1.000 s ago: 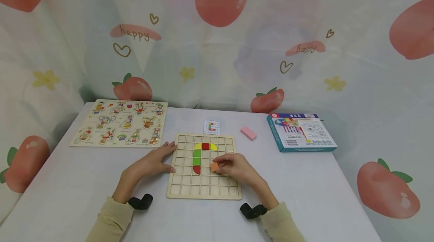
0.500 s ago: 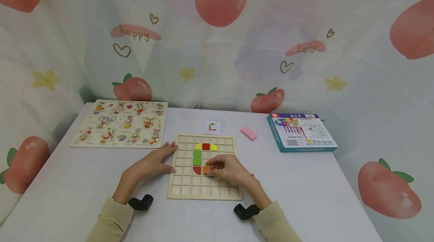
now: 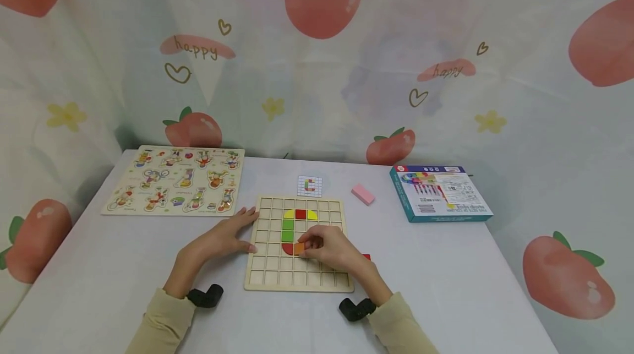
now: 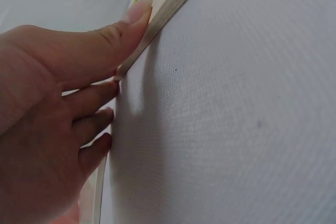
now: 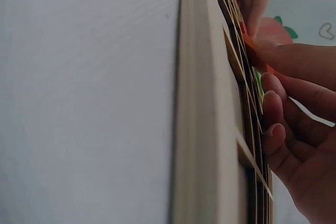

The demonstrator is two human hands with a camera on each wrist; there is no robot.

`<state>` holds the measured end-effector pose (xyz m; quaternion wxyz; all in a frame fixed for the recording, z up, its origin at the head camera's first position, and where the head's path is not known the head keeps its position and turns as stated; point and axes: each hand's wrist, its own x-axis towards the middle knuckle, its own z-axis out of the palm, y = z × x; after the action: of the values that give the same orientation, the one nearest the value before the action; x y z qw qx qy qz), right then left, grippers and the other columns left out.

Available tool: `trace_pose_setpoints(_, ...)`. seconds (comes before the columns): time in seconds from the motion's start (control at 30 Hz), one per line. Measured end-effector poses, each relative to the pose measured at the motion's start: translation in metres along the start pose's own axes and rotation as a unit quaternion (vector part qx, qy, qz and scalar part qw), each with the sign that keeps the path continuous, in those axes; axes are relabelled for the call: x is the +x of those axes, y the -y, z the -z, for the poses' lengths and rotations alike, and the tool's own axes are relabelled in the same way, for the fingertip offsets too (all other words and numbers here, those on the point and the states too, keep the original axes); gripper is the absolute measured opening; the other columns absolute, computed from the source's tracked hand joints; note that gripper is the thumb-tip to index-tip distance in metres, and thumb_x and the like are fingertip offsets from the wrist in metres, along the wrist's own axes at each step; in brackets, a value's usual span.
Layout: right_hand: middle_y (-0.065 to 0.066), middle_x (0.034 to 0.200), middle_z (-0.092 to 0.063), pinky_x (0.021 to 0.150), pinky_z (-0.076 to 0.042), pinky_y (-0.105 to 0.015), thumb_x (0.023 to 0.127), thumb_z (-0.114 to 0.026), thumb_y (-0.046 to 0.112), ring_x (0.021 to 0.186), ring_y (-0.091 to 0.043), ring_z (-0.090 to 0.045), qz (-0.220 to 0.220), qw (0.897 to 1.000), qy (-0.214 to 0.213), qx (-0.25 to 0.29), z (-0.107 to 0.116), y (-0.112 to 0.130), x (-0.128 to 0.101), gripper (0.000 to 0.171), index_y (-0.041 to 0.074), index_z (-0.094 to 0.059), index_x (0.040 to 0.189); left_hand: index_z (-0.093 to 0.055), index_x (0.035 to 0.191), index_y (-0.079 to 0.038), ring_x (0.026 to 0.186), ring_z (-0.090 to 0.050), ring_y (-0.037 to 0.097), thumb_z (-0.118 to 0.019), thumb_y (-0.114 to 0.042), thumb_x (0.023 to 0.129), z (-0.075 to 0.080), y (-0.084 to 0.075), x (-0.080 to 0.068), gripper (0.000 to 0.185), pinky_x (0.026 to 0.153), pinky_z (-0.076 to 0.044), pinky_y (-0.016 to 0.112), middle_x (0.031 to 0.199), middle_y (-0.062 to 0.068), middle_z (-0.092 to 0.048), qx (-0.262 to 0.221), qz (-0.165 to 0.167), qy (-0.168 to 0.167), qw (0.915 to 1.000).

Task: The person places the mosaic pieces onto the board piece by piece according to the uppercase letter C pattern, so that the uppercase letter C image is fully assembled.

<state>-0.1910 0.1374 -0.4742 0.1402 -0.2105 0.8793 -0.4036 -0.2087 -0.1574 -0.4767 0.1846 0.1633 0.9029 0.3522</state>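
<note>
While my right hand (image 3: pixel 331 248) pinches the orange tile (image 3: pixel 299 248) at its fingertips — just right of the red piece (image 3: pixel 288 248) — my left hand (image 3: pixel 218 239), fingers straight, braces the board (image 3: pixel 257 282) farther left.

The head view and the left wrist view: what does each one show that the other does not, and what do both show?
Only the head view shows the right hand pinching an orange piece over the grid board, the coloured pieces already in it, the animal puzzle, the pink block and the box. Only the left wrist view shows the thumb pressed against the board's thin edge. Both show the left hand at the board's side and the white tablecloth.
</note>
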Motion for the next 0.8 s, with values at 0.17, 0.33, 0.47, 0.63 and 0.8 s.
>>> trace_pose_setpoints(0.17,0.006,0.083,-0.062,0.066,-0.048,-0.018,0.087,-0.083,0.012,0.077,-0.011,-0.057,0.006,1.0,0.003,-0.02,0.0,0.001,0.0,0.019,0.01,-0.076,0.104,-0.038,0.158,-0.003,0.159,-0.013,0.04,-0.085,-0.022,0.084,0.0,0.001,0.0,0.089,0.126,-0.017,0.06,0.169,0.015,-0.025,0.0,-0.002,-0.001,1.0)
trace_pose_setpoints(0.33,0.007,0.082,-0.061,0.066,-0.049,-0.018,0.087,-0.082,0.011,0.076,-0.011,-0.056,0.016,0.999,0.002,-0.039,-0.001,0.001,0.0,0.019,0.009,-0.076,0.105,-0.038,0.158,-0.003,0.159,-0.013,0.039,-0.085,-0.022,0.084,-0.001,0.002,0.001,0.09,0.127,-0.017,0.06,0.169,0.015,-0.025,0.002,-0.001,-0.001,1.0)
trace_pose_setpoints(0.47,0.007,0.082,-0.061,0.066,-0.049,-0.019,0.087,-0.082,0.011,0.076,-0.01,-0.056,0.018,0.999,0.003,-0.05,-0.001,0.001,-0.001,0.019,0.009,-0.076,0.105,-0.037,0.158,-0.003,0.159,-0.013,0.04,-0.084,-0.021,0.085,-0.001,0.0,0.001,0.09,0.127,-0.017,0.06,0.169,0.016,-0.026,-0.001,0.001,-0.001,1.0)
trace_pose_setpoints(0.63,0.007,0.085,-0.062,0.068,-0.05,-0.02,0.088,-0.082,0.012,0.079,-0.011,-0.057,0.015,0.999,0.011,-0.048,0.003,0.001,-0.004,0.021,0.01,-0.075,0.108,-0.037,0.158,-0.002,0.159,-0.013,0.041,-0.084,-0.019,0.085,-0.001,-0.002,0.001,0.089,0.126,-0.017,0.061,0.169,0.017,-0.026,0.002,0.001,-0.001,1.0)
trace_pose_setpoints(0.8,0.006,0.093,-0.067,0.075,-0.053,-0.02,0.09,-0.08,0.014,0.085,-0.012,-0.06,0.004,0.999,0.014,-0.037,0.01,-0.002,-0.01,0.022,0.012,-0.075,0.111,-0.038,0.158,-0.001,0.158,-0.013,0.041,-0.084,-0.02,0.084,-0.001,-0.003,0.0,0.088,0.126,-0.018,0.061,0.169,0.018,-0.026,0.007,0.0,-0.001,1.0)
